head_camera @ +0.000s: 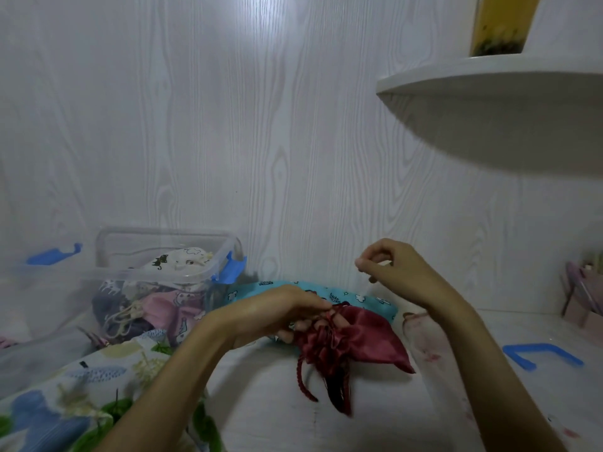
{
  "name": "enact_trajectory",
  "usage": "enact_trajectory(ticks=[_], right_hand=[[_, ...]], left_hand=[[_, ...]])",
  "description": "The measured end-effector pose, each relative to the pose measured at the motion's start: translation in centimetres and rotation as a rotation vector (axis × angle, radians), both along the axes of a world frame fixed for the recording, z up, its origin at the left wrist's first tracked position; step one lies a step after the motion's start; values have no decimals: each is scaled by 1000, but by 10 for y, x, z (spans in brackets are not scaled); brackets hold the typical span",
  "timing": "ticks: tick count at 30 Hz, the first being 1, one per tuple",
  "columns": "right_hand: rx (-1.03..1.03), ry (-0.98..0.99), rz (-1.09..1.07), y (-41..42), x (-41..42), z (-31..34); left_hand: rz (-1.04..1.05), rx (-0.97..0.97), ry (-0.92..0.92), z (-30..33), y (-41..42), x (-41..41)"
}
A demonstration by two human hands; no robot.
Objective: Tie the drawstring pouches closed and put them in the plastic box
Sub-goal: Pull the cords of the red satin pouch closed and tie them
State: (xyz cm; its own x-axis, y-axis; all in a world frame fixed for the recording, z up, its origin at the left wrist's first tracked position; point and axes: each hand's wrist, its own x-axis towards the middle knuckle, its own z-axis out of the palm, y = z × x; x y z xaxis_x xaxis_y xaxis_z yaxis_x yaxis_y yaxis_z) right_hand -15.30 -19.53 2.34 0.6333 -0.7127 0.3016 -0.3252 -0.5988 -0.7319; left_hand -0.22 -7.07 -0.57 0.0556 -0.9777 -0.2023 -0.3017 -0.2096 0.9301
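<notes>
A single wide-angle view from the person's head looks forward and slightly down across the white counter [456, 402] toward the wood-grain wall [228, 125], which fills the upper half, its lines bowed by the lens. It sits close: both forearms enter from the bottom edge, and the hands [280, 314] meet just below centre, with the plastic box [156, 272] left of them against the wall and a corner shelf [489, 102] high at right

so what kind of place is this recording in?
Probably a home desk nook, maybe a child's room. A white woodgrain wall backs a white desktop, with a curved corner shelf above. Printed fabric pouches fill a clear plastic box, and a pencil holder stands at the far right.
</notes>
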Motion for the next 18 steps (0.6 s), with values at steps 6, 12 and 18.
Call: enact_trajectory(ticks=[6,12,18], right_hand=[[-241,417,363,21,-6,12],[-280,255,261,25,-2,10],[-125,34,317,26,-11,20]], left_hand=[[69,-10,14,0,1,5],[139,-48,46,5,8,11],[234,-146,198,9,17,10]])
